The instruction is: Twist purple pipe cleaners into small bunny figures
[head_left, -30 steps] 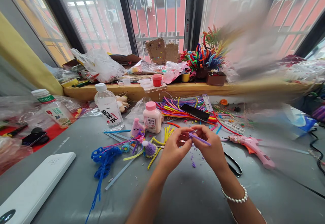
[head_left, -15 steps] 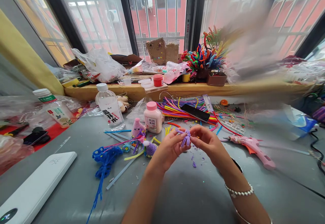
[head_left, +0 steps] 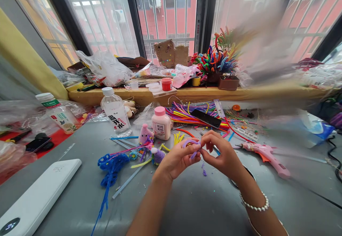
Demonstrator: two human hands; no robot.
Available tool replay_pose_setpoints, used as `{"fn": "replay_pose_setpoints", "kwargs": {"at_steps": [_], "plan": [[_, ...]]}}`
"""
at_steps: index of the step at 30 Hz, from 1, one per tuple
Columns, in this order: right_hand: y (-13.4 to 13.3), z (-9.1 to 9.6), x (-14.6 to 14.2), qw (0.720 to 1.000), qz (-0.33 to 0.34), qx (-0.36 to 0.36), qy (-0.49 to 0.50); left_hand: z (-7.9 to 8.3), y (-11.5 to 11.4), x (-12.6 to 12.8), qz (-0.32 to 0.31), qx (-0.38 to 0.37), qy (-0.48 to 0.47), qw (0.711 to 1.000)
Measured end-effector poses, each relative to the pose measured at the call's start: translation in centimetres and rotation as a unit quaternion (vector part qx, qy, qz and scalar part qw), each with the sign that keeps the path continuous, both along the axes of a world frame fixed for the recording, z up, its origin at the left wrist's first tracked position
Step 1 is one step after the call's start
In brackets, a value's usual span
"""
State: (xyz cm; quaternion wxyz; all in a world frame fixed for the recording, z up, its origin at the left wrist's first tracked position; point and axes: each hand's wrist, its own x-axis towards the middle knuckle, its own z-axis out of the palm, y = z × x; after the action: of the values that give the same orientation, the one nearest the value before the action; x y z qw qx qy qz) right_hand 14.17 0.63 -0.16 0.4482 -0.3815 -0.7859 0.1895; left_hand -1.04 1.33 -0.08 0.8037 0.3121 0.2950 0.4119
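Note:
Above the middle of the grey table, my left hand pinches a small purple pipe-cleaner piece between thumb and fingers. My right hand, a beaded bracelet at its wrist, closes thumb and index finger on the right end of the same piece. Part of the piece is hidden behind my fingers. Purple scraps lie on the table below. Just left of my left hand are a purple pipe-cleaner figure with a white top and a pink one. Yellow pipe-cleaner pieces lie behind my left hand.
A pink glue gun lies to the right, its cord trailing. A pink-capped bottle, a water bottle, blue yarn-like pieces and a white power bank stand or lie leftward. Behind are bundled pipe cleaners under a black phone.
The purple piece has turned in my fingers and its strands now point differently. My right hand has shifted slightly, its fingers more curled around the piece's end.

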Motion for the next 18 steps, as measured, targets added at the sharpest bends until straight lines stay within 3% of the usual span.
{"fn": "replay_pose_setpoints", "kwargs": {"at_steps": [10, 18], "plan": [[-0.18, -0.48, -0.01, 0.997, -0.017, 0.01, -0.069, -0.4, 0.26, -0.03, -0.005, -0.001, 0.023, 1.0], [-0.08, -0.45, -0.03, 0.985, -0.069, 0.053, -0.152, -0.3, 0.46, -0.12, 0.01, 0.001, 0.047, 0.999]]}}
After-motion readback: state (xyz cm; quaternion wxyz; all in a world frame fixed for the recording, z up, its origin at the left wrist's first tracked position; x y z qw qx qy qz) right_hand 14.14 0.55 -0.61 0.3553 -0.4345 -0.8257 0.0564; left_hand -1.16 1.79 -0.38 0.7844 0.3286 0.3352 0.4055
